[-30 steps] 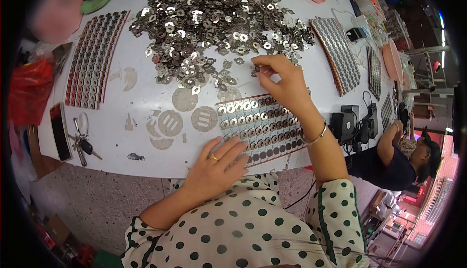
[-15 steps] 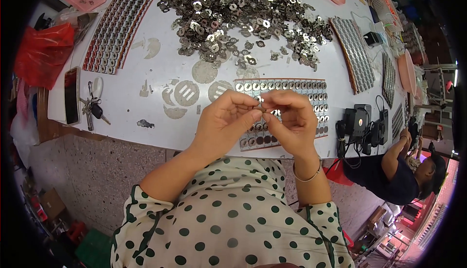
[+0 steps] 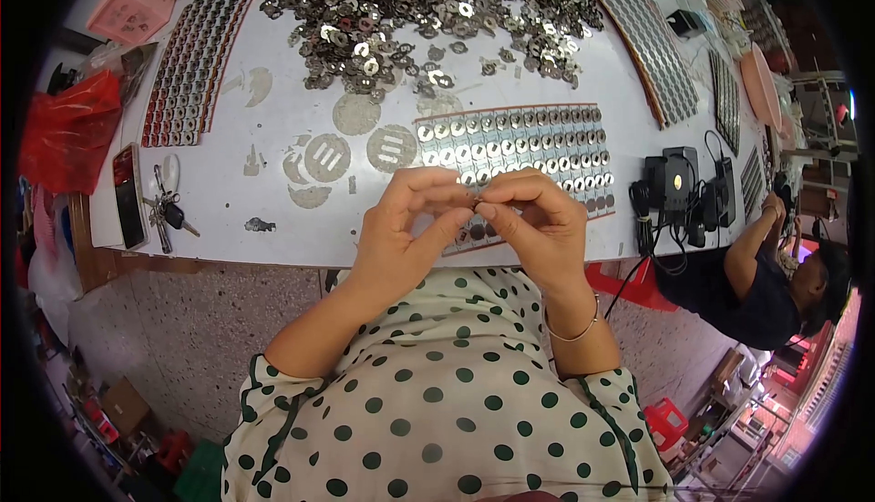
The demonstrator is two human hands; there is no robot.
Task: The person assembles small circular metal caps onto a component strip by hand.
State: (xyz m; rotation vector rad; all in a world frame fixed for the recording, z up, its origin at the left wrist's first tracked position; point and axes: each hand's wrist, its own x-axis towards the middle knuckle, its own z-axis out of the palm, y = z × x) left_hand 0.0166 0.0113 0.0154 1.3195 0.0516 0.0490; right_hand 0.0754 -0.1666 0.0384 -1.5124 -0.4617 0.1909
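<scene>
My left hand and my right hand meet at the fingertips above the near edge of a panel. Both are closed in a pinch around a small dark piece, mostly covered by the fingers, so its exact kind is unclear. The panel carries rows of round silvery metal pieces with holes in the middle. Toward the near edge some spots look dark, and my hands cover part of that area. Beyond it lies a large heap of loose flat metal pieces.
Filled panels stand at left and right. A phone, keys and a red bag lie at the left. Black adapters with cables sit at the right edge. Another person sits beyond them.
The view has shifted, so the heap and panels appear higher and farther left. My hands stay pinched together, with the fingers slightly rearranged around the small piece.
</scene>
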